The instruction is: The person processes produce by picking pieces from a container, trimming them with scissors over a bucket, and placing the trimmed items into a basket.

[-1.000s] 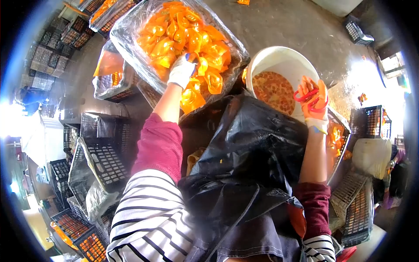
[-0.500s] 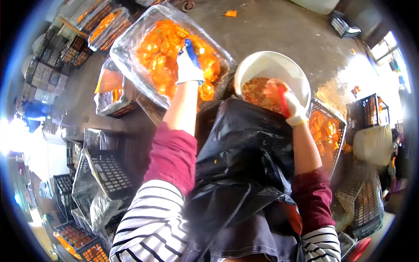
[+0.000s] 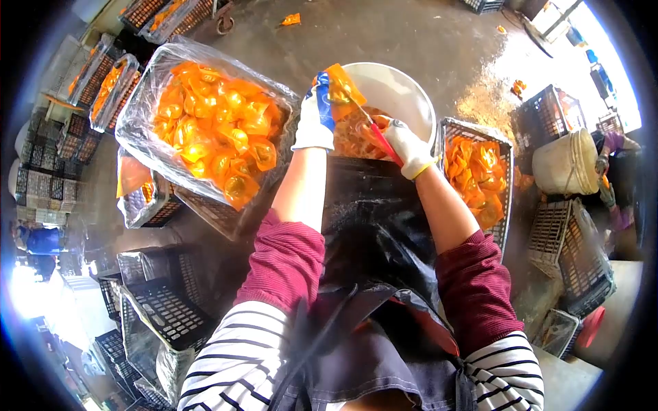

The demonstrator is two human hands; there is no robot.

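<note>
My left hand, in a white and blue glove, is closed on an orange plastic packet over the left side of a white bucket. In my right hand, gloved in white, is a red-handled knife; its thin metal blade meets the packet's lower edge. Wet orange-brown contents lie inside the bucket. To the left, a crate lined with clear plastic holds many shiny orange packets. A black crate at the right holds crumpled orange packets.
Dark crates stand at lower left, and more crates at the right beside a whitish bucket. Another person's gloved hand is at the far right. One orange packet lies on the wet floor.
My left hand has come out of the lined crate with an orange packet and moved right to the bucket. My right hand has risen from inside the bucket, bringing the blade to the packet.
</note>
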